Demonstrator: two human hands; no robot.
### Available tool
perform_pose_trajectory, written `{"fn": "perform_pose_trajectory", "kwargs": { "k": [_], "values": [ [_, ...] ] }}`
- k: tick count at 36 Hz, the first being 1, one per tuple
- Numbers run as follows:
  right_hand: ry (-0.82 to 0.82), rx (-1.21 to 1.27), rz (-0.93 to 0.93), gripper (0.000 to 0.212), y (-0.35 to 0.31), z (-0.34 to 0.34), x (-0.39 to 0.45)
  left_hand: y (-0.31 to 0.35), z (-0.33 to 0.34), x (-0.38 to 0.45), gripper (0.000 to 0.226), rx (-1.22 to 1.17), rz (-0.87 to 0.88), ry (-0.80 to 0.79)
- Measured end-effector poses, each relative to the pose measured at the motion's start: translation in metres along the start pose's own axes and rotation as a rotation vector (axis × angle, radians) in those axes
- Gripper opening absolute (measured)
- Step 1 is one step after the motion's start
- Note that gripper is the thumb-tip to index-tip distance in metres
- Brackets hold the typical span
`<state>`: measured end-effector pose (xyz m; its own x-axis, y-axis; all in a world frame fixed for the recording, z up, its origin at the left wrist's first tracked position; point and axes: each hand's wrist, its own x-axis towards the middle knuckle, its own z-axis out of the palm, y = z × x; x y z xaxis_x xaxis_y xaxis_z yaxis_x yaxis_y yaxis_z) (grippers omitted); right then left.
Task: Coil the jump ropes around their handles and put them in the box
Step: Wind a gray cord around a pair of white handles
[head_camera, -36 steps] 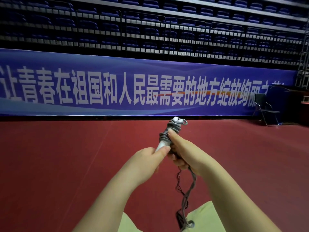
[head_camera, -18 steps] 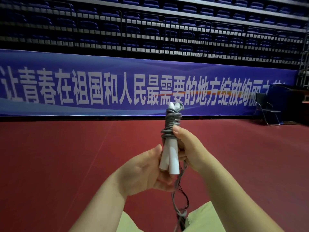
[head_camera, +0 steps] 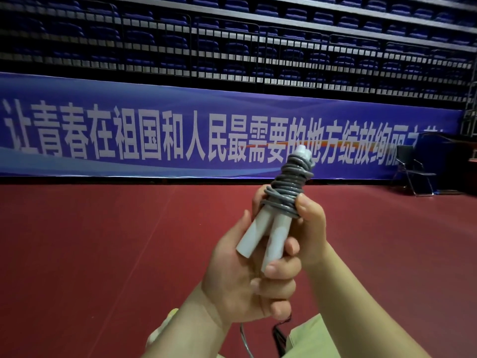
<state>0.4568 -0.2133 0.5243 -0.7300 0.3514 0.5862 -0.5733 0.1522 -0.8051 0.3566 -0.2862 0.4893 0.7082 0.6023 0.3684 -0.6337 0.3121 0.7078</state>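
Two white jump-rope handles (head_camera: 254,235) stand side by side, tilted up to the right, with grey rope (head_camera: 289,192) coiled tightly round their upper half. My left hand (head_camera: 240,277) grips the lower ends of the handles from below. My right hand (head_camera: 311,228) holds the bundle at the bottom of the coil, thumb pressed on the rope. A loose length of rope (head_camera: 245,339) hangs down under my hands between my knees. The box is not in view.
The red sports floor (head_camera: 103,254) spreads all round. A blue banner (head_camera: 154,130) runs along the far wall under rows of stadium seats. A folding chair (head_camera: 413,171) stands at the far right. My beige trouser legs (head_camera: 312,337) show at the bottom.
The handles were lifted higher and closer to the camera. My left hand shifted from pinching the handle ends to gripping them from below. More rope now sits in the coil and less hangs.
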Motion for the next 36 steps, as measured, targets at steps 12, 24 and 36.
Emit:
{"fn": "perform_pose_trajectory", "kwargs": {
  "k": [12,24,36],
  "values": [
    [0.200,-0.247,0.133,0.067,0.005,-0.012,-0.001,0.025,0.003,-0.012,0.066,0.131,-0.100,0.364],
    [0.133,-0.474,0.243,0.070,0.012,-0.025,-0.005,0.035,0.010,-0.021,0.064,0.571,0.027,0.843],
    [0.250,-0.569,0.462,0.053,0.022,-0.023,-0.014,0.026,-0.013,-0.013,0.065,1.300,-0.120,1.253]
  ]
}}
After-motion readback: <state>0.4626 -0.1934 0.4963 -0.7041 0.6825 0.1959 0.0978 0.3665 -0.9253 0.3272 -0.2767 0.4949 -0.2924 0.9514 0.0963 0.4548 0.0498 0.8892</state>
